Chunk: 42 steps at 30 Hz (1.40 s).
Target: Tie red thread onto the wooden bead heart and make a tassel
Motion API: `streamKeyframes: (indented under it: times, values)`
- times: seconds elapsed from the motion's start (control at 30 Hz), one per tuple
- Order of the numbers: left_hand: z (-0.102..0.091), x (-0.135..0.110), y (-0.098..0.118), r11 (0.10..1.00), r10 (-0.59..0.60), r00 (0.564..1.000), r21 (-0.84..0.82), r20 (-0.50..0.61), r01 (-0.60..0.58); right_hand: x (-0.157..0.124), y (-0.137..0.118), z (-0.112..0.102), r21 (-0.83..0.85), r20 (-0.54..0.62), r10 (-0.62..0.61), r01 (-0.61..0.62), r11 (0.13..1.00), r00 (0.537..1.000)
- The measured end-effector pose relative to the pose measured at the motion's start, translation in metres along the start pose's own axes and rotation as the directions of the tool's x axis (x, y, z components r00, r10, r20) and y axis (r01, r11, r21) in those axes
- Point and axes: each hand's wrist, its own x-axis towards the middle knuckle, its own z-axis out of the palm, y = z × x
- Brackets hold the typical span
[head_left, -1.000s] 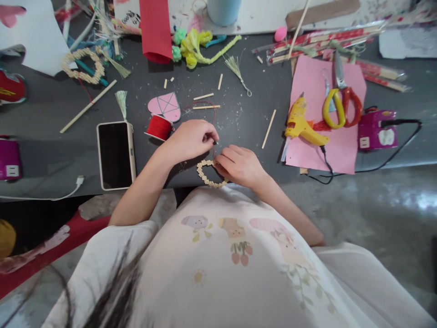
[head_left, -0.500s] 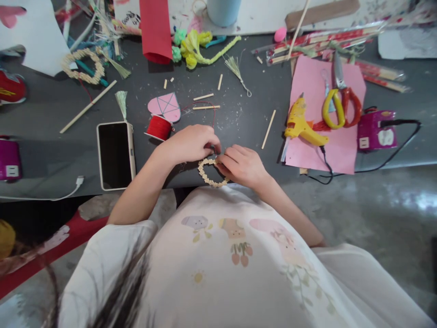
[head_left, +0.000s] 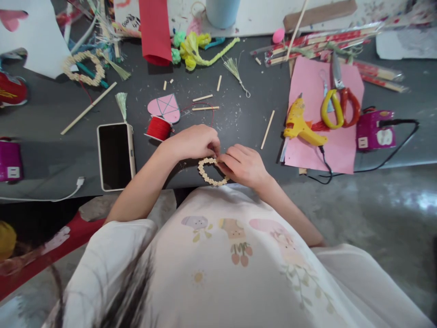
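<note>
A small cream beaded ring rests at the near edge of the dark grey table. My right hand is closed on the ring's right side. My left hand is closed in a pinch at the ring's top, fingertips meeting those of the right hand; a thin red thread runs up from there toward the red thread spool. What the left fingers pinch is too small to make out.
A phone lies left of my arm. A pink paper heart, short sticks, a yellow glue gun, scissors on pink paper, a purple box with cable, and another beaded heart lie around.
My left hand has come down and right to meet the right hand at the ring's top. The ring and the right hand have barely shifted.
</note>
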Motion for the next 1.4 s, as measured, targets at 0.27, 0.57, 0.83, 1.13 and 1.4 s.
streamKeyframes:
  times: [0.27, 0.57, 0.83, 1.13, 1.4]
  values:
    - [-0.007, 0.003, 0.004, 0.998, -0.027, 0.994, -0.058, 0.104, 0.033, 0.000, 0.001, 0.001, 0.035, -0.009, 0.023, -0.022, 0.999, 1.000]
    - [-0.015, 0.011, 0.003, 0.990, -0.036, 0.977, -0.124, 0.212, 0.064, -0.004, 0.003, -0.001, 0.022, -0.005, 0.021, -0.021, 1.000, 1.000]
    - [-0.016, 0.012, 0.003, 0.985, -0.066, 0.968, -0.139, 0.240, 0.102, -0.009, 0.002, -0.012, 0.040, 0.064, 0.068, -0.071, 0.997, 0.996]
    - [-0.019, 0.007, 0.006, 0.995, -0.027, 0.986, -0.094, 0.163, 0.043, -0.005, 0.003, -0.014, 0.092, 0.137, 0.215, -0.228, 0.969, 0.967]
    - [-0.026, -0.005, 0.018, 0.997, -0.058, 0.996, -0.041, 0.062, 0.060, 0.008, 0.002, -0.012, 0.237, 0.218, 0.356, -0.404, 0.884, 0.909]
